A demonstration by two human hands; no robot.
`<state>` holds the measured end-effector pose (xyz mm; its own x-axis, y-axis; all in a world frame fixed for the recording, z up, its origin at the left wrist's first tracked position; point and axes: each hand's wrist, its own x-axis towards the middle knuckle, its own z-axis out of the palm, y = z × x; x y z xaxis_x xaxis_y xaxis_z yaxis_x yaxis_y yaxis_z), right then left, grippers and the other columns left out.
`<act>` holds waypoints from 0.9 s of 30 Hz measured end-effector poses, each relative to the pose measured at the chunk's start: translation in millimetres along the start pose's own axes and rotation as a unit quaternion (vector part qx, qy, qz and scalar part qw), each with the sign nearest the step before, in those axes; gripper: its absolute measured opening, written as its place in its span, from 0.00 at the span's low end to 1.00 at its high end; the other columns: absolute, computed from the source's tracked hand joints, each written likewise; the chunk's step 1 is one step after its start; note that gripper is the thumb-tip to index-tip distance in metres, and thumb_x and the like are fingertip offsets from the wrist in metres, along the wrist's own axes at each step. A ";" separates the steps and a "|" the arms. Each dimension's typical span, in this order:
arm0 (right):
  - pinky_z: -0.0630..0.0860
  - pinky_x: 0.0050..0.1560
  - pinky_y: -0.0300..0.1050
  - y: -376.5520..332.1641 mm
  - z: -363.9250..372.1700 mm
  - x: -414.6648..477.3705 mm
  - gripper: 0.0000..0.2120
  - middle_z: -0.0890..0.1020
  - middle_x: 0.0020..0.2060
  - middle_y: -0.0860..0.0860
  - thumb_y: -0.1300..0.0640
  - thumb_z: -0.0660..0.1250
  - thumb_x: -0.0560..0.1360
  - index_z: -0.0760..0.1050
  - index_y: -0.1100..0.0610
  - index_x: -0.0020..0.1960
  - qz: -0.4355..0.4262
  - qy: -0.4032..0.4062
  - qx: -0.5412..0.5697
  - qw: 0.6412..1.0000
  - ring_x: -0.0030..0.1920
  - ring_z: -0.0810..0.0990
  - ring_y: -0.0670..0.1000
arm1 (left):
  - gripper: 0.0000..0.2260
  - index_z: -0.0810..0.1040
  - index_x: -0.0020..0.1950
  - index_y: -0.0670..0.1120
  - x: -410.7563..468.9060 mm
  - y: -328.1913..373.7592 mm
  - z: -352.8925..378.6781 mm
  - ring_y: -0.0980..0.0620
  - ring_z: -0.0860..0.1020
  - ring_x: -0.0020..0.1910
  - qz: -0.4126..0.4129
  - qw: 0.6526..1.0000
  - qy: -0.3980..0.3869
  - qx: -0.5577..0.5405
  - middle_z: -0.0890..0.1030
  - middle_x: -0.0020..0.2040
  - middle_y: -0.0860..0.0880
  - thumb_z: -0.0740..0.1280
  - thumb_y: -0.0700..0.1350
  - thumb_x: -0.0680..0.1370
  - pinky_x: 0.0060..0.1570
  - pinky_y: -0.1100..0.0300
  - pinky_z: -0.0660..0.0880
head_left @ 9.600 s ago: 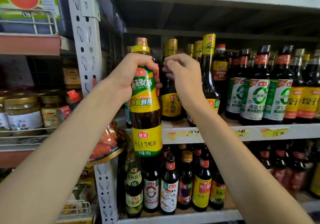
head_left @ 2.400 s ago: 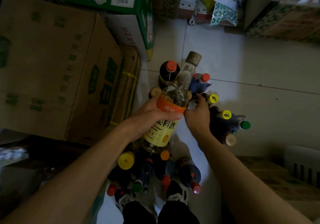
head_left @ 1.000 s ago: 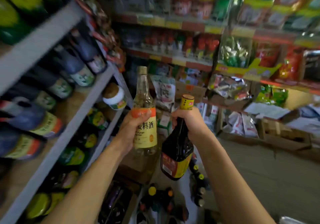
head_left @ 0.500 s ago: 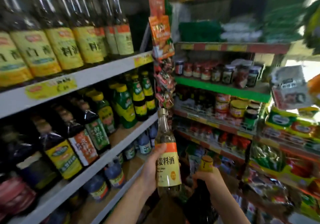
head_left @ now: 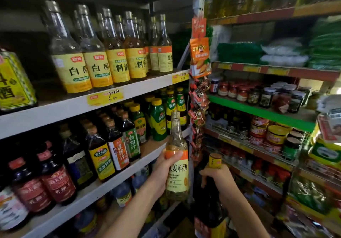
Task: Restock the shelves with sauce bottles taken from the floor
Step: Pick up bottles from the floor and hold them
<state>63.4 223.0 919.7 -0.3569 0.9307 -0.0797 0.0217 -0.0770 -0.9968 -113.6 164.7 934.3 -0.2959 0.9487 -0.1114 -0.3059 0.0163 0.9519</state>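
Note:
My left hand (head_left: 162, 169) grips a clear cooking wine bottle (head_left: 177, 166) with a yellow and orange label, held upright in front of the middle shelf (head_left: 103, 184). My right hand (head_left: 219, 178) holds a dark sauce bottle (head_left: 210, 213) by its neck, just under the yellow cap, lower and to the right. The upper shelf (head_left: 73, 107) carries a row of matching clear bottles with yellow labels (head_left: 118, 53). Dark and green sauce bottles (head_left: 114, 145) fill the middle shelf.
A strip of hanging snack packets (head_left: 200, 94) runs down the shelf upright just behind the clear bottle. To the right, other shelves (head_left: 262, 112) hold jars, cans and green packets. A gap shows at the right end of the middle shelf near my left hand.
The view has risen from the floor to the shelves. Both hands now carry bottles up from the floor pile; the clear bottle has come nearer the middle shelf's right end.

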 end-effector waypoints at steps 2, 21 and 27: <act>0.71 0.35 0.48 -6.3 8.3 1.7 0.11 0.74 0.26 0.63 0.71 0.68 0.69 0.73 0.67 0.29 0.002 -0.003 0.007 1.000 0.29 0.73 0.57 | 0.28 0.76 0.57 0.47 -1.1 4.6 -5.3 0.41 0.84 0.42 0.008 1.000 0.003 -0.009 0.85 0.47 0.39 0.80 0.54 0.62 0.39 0.50 0.81; 0.74 0.32 0.43 -126.9 63.5 38.1 0.17 0.73 0.21 0.60 0.69 0.68 0.70 0.72 0.64 0.23 -0.138 -0.062 0.039 0.988 0.24 0.74 0.56 | 0.25 0.74 0.56 0.50 27.4 125.9 -9.7 0.48 0.85 0.45 0.178 0.978 0.053 0.092 0.84 0.51 0.45 0.77 0.56 0.64 0.42 0.53 0.80; 0.75 0.29 0.43 -186.6 99.0 40.2 0.17 0.74 0.21 0.58 0.69 0.68 0.71 0.73 0.61 0.24 -0.224 -0.082 0.036 0.971 0.23 0.73 0.55 | 0.20 0.76 0.53 0.62 -2.8 189.6 -34.9 0.53 0.83 0.51 0.290 0.941 0.095 0.146 0.84 0.51 0.53 0.76 0.61 0.64 0.54 0.51 0.78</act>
<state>-47.5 239.4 1103.2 -0.4591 0.8082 0.3688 -0.2325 0.2914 -0.9279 -202.4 154.1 1105.2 -0.5021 0.7510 0.4289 0.2101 -0.3752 0.9028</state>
